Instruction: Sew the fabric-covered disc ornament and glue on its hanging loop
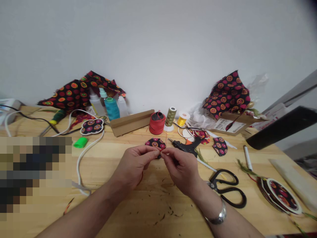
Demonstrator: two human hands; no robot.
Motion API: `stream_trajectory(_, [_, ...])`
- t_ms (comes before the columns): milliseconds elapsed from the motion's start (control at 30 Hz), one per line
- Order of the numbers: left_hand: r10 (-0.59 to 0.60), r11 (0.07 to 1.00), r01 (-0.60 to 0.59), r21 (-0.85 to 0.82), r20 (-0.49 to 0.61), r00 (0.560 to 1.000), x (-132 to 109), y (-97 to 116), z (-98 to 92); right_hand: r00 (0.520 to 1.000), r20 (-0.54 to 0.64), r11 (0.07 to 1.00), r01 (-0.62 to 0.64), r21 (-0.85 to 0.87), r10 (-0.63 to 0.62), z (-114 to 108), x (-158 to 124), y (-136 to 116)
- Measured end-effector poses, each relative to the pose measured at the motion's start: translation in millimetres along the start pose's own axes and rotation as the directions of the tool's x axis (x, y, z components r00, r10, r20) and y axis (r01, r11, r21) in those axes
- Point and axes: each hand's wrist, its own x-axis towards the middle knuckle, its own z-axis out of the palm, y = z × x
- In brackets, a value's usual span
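Note:
My left hand (133, 165) and my right hand (183, 170) meet over the middle of the table, thumbs and forefingers pinched. Between their fingertips runs a short bit of red cord (162, 150), gripped from both sides. More red cord shows below my left palm; the rest is hidden by the fingers. Just behind the fingertips lies a dark patterned fabric piece (155, 142), partly covered by my hands. A thin strand rises from near my fingertips toward the spools. The red spool (157, 124) stands beyond, beside an olive thread spool (170, 116).
Black-handled scissors (229, 188) lie by my right forearm, with a black glue gun (187, 145) behind my right hand. A round fabric-covered piece (282, 195) is at the right. On the left are a white cable (79, 165), a green cap (80, 142) and a flower-shaped piece (92, 127).

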Motion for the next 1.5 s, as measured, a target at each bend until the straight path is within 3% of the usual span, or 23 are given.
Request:
stream_trajectory(267, [0.09,0.992,-0.089,0.093,-0.003,0.996,-3.3,7.0,1.9,0.988,-0.024,0.979,0.145,-0.145,-0.15,2.1,-0.7,5.9])
stream_trajectory(500, [0.136,0.974,-0.136,0.182,0.014,0.991,-3.5,8.0,-0.2,0.948,0.031,0.886,0.308,-0.346,-0.317,-1.5,0.7,6.5])
stream_trajectory(733, [0.134,0.979,-0.136,0.153,0.02,0.991,-3.0,5.6,0.4,0.94,0.042,0.861,0.328,-0.389,-0.339,-2.4,1.2,6.4])
stream_trajectory(1133, [0.02,0.999,-0.021,-0.047,-0.015,1.0,-1.4,3.6,2.5,0.989,0.003,0.982,0.145,-0.122,-0.146,0.2,0.2,2.0])
stream_trajectory(1400, [0.044,0.993,-0.045,-0.11,-0.013,0.999,-0.9,4.2,2.0,0.999,0.01,0.998,0.043,0.035,-0.043,4.3,-2.6,1.7])
stream_trajectory(1500, [0.057,0.994,-0.06,-0.097,-0.028,0.998,-0.3,3.8,1.9,0.996,0.04,0.991,-0.086,0.102,0.082,5.1,-3.1,-0.6])
